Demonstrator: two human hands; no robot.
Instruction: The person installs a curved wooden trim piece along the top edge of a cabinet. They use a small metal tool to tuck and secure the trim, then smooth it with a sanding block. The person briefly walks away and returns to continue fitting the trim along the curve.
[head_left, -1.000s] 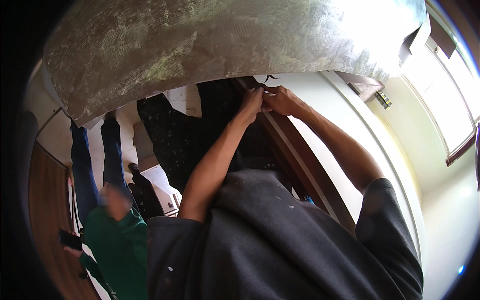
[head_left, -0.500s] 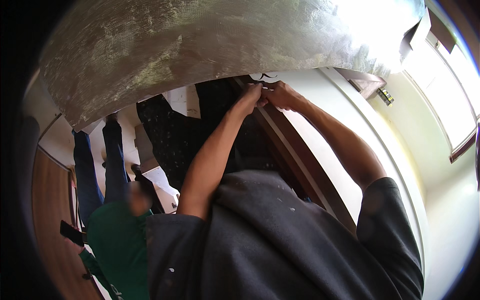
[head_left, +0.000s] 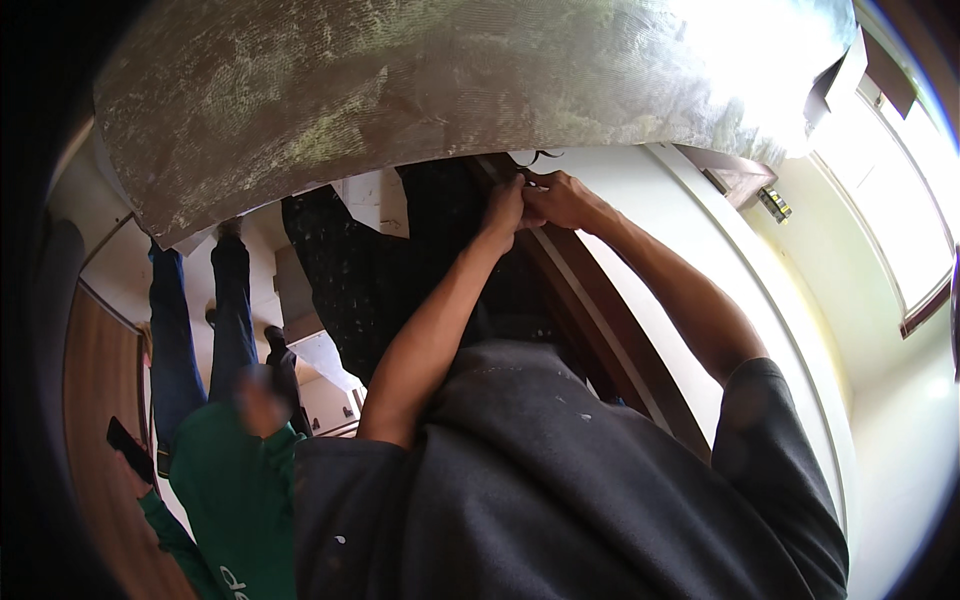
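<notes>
My left hand and my right hand meet at the top middle, just under the near edge of a large brownish slab with a ridged, whitish-smeared face. Both sets of fingers are closed and pressed together. What lies between them is too small and too hidden to name. A thin dark curled strip, perhaps a wire, shows just above my right fingers. Below the hands runs a dark brown wooden frame, beside a white panel.
At the lower left a person in a green top holds a black phone. A brown wooden door stands behind them. On the right are a bright window and a small yellow-and-black object by a wooden piece.
My hands have drawn slightly closer together, and my left fingers point more upward. The person's phone has shifted left and up. The whole view has tilted a little.
</notes>
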